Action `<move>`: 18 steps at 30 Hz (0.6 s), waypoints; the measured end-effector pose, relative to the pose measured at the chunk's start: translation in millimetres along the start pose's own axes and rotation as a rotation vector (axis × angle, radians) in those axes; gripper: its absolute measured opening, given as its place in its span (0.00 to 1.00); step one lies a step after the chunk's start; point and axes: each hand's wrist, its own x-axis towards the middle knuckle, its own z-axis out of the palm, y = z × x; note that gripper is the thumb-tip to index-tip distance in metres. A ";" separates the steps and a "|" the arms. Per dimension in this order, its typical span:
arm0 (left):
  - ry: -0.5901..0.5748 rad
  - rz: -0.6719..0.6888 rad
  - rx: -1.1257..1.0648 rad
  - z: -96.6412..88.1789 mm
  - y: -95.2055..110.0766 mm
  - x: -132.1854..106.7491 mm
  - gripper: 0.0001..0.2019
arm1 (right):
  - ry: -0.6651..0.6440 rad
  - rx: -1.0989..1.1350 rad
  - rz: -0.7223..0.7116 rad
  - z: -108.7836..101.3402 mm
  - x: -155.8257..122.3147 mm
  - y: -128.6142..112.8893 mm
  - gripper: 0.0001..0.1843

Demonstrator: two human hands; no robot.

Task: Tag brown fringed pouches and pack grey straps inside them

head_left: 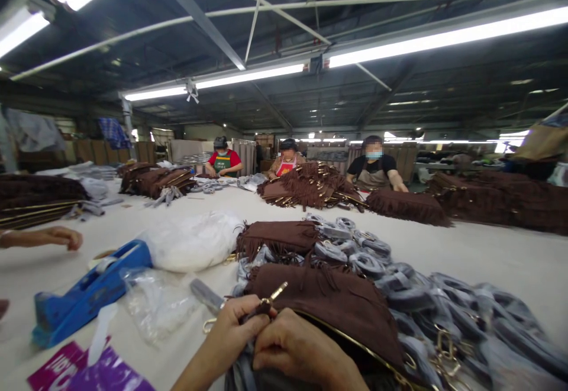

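Observation:
Just in front of me lies a brown fringed bag [328, 302], its long gold zip open along the near edge. My left hand [239, 329] is closed in a pinch on a short dark strap end with a gold metal clasp [278, 291] sticking up from it. Right against it, my right hand [295, 343] has its fingers curled at the same spot; what they grip is hidden. A grey-wrapped strap [206, 293] and a gold hook [208, 325] show beside my left hand. Under my wrists is more grey wrapping, partly covered.
Coiled grey-wrapped straps [412, 293] with gold hooks heap up at right. Another brown bag [279, 237] lies beyond. To the left are a blue tape dispenser [93, 293], clear plastic bags [190, 240], purple packaging [106, 373] and another person's hand [62, 238]. Several co-workers sit across.

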 end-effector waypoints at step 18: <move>0.325 -0.027 -0.168 -4.6 -18.5 1.1 0.14 | 0.435 0.384 0.149 5.3 12.7 3.5 0.05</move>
